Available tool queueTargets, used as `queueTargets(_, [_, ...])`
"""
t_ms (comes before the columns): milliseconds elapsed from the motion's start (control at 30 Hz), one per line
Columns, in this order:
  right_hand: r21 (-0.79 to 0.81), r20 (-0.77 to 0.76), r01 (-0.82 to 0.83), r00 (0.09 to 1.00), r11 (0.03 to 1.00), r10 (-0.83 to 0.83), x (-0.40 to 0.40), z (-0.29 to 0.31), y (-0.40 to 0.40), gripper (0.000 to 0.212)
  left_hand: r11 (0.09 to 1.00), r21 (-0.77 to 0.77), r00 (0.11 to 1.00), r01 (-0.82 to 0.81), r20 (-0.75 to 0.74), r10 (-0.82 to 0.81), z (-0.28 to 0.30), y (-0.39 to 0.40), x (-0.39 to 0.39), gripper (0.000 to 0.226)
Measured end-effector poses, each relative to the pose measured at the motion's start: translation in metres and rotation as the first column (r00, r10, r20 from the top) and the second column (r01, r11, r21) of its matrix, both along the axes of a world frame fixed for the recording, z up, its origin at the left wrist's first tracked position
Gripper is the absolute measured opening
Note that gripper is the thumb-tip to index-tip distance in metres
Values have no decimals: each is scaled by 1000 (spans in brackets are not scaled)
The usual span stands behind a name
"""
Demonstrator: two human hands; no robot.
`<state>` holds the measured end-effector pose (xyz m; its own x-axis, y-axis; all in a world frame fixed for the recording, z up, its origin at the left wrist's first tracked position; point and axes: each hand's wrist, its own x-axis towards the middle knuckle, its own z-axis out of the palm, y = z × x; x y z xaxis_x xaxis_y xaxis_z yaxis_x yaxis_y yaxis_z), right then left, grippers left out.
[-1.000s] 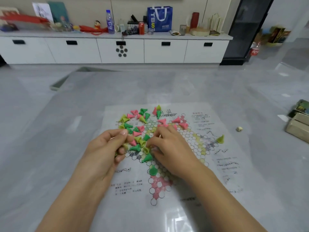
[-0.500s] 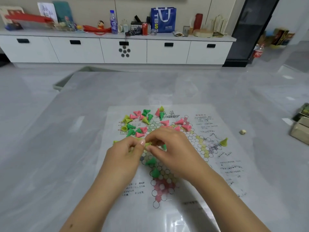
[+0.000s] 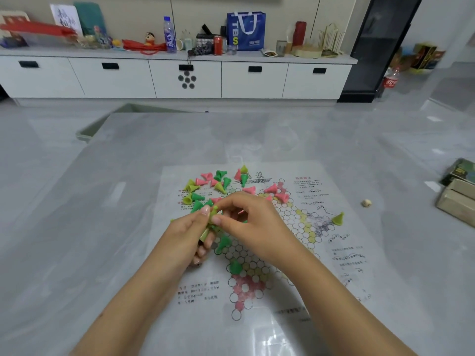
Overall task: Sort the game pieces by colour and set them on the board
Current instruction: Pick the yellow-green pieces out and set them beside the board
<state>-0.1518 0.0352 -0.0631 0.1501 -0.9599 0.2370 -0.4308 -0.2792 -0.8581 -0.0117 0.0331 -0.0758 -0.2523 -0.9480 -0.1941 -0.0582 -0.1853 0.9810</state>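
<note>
— Grey worktop (image 3: 128, 227) carried the paper board (image 3: 321, 265), didn't it?
— Yes. Pink, green and yellow-green game pieces (image 3: 218, 183) lay heaped on the board's far-left part; one yellow-green cone (image 3: 338, 219) stood alone near its right edge.
— And the hands?
— Above the board's middle. The left hand (image 3: 187, 237) had its fingers curled round yellow-green pieces; the right hand (image 3: 257, 224) pinched one beside them

Blue shopping bag (image 3: 246, 30) on the sideboard: white "TBS", reading vertically. Red-labelled cola bottle (image 3: 390, 80) on the floor: script illegible. Paper game board (image 3: 321, 253): printed Chinese text, too blurred to read.
</note>
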Motion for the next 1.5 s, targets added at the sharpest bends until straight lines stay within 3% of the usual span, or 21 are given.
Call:
queueTargets(200, [31, 98, 121, 987, 992, -124, -11, 10, 9, 10, 986, 167, 932, 11, -359, 51, 7, -1, 7, 30])
queueTargets(300, [8, 158, 271, 950, 963, -269, -36, 19, 21, 11, 990, 140, 956, 1, -289, 40, 13, 6, 4, 27])
queueTargets(467, [-45, 121, 493, 866, 869, -485, -84, 23, 48, 13, 999, 34, 981, 33, -194, -26, 23, 23, -12, 18])
queueTargets(633, [108, 298, 632, 716, 768, -631, -127, 23, 63, 10, 1000, 15, 953, 20, -301, -15, 37, 31, -39, 34])
queueTargets(833, [130, 31, 708, 697, 695, -716, -145, -5, 57, 4, 991, 131, 952, 1, -303, 39, 28, 31, -64, 18])
queueTargets(1000, [107, -228, 627, 771, 771, -595, -148, -23, 47, 4, 982, 180, 964, -58, -245, 101, 20, 24, -51, 19])
queueTargets(1233, [-156, -223, 648, 712, 745, -666, -149, -16, 27, 5, 973, 198, 949, -123, -264, 174, 20, 20, -50, 17])
queueTargets(1500, [-5, -386, 586, 747, 810, -542, -152, -36, 21, 7, 972, 201, 951, -123, -257, 174, 24, 22, -49, 16])
